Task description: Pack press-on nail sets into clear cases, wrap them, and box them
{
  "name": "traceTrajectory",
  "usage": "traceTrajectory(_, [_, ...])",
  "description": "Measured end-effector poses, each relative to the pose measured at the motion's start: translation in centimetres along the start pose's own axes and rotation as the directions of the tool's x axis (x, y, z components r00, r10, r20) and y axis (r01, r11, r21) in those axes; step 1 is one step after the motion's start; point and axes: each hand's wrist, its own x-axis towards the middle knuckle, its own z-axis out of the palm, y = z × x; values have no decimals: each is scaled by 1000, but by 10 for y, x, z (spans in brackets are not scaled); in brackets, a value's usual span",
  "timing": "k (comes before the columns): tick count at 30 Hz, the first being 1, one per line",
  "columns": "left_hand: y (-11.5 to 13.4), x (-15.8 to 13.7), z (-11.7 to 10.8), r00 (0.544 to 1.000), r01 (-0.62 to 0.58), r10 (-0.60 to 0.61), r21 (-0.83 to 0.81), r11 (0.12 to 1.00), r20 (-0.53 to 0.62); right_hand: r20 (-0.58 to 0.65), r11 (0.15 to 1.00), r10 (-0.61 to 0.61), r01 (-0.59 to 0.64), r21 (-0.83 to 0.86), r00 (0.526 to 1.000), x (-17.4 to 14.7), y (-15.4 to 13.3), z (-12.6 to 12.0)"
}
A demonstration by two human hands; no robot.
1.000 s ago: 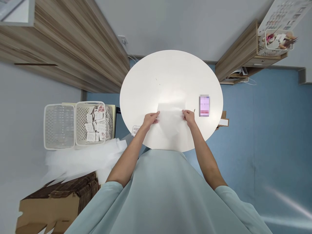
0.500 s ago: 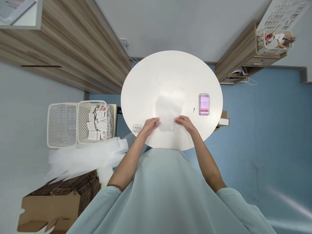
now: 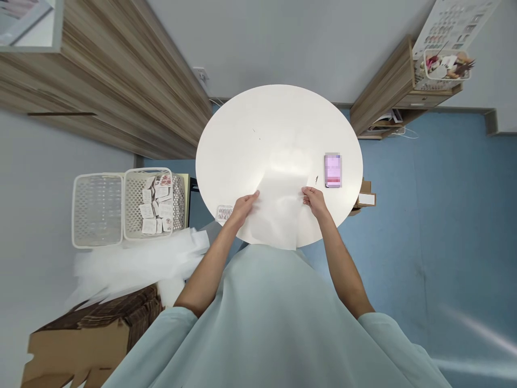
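Note:
A thin, whitish, see-through sheet [image 3: 278,207] is spread between my hands over the near half of the round white table [image 3: 242,124]. Its lower edge reaches the table's front rim by my shirt. My left hand [image 3: 243,209] pinches the sheet's left edge between thumb and fingers. At the opposite edge, my right hand [image 3: 315,201] pinches it near the upper right corner. Close to my left wrist lies a small clear plastic case [image 3: 224,213] with small items in it, partly covered by my forearm.
A phone [image 3: 333,170] lies on the table's right side, beside a small dark mark. To the left, a white basket [image 3: 126,205] holds several small white packets [image 3: 155,207]. Below it are a pile of white sheets [image 3: 141,264] and stacked cardboard [image 3: 81,345]. Wooden cabinets flank the table.
The sheet is now opened out wider and flatter, and its lower edge has come toward my body. My hands have moved farther apart. The whole view has shifted slightly.

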Motion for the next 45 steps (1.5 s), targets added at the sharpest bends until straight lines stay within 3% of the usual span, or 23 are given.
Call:
traceTrajectory(3, [-17,-14,1,992,62,-67,57,996,103,-67,1000,12,-13,-25,998,10,4,5])
traceTrajectory(6, [-37,-20,1,996,91,-92,101,991,0,-94,999,4,-8,-45,996,18,7,12])
traceTrajectory(10, [-57,-17,2,984,110,-100,59,992,-146,0,990,31,-31,-134,1000,23,16,24])
traceTrajectory(14, [-65,-9,3,970,48,-38,39,998,-242,104,938,101,-59,-343,989,15,38,31])
traceTrajectory(19, [-68,-3,2,953,-20,33,44,999,-300,110,877,32,25,-480,993,-4,64,21])
traceTrajectory(27, [-86,-20,9,975,48,46,407,912,-217,9,856,-80,74,-512,997,-15,67,-6])
traceTrajectory(34, [-86,-22,17,955,50,108,510,859,-276,15,769,-129,110,-629,991,-32,81,-15])
traceTrajectory(41, [-76,-22,4,964,-26,182,614,789,-192,-50,826,-100,55,-560,994,-42,91,-16])
traceTrajectory(45, [-68,-25,-15,965,-106,243,692,714,-102,-76,832,-112,52,-552,991,-43,92,-12])
